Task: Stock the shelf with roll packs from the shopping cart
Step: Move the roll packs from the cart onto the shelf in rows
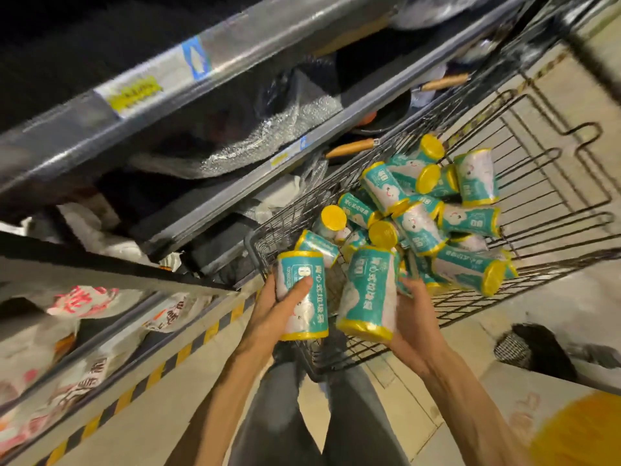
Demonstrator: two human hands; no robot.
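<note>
Shelf (141,105): metal tiers at far left, price tags on the edges, wrapped goods and wooden-handled pans inside; bagged goods on the lowest tier.
Left hand (274,306): fingers curled round one teal roll pack (302,294), yellow-ended, held upright at the cart's near corner.
Right hand (415,311): cradles and grips a second roll pack (368,292), tilted slightly.
Shopping cart (537,183): black wire, right of the shelf; a loose heap of roll packs (423,210) lies jumbled within.

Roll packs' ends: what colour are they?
Yellow, on the roll packs in the head view; wrappers are teal and white.
</note>
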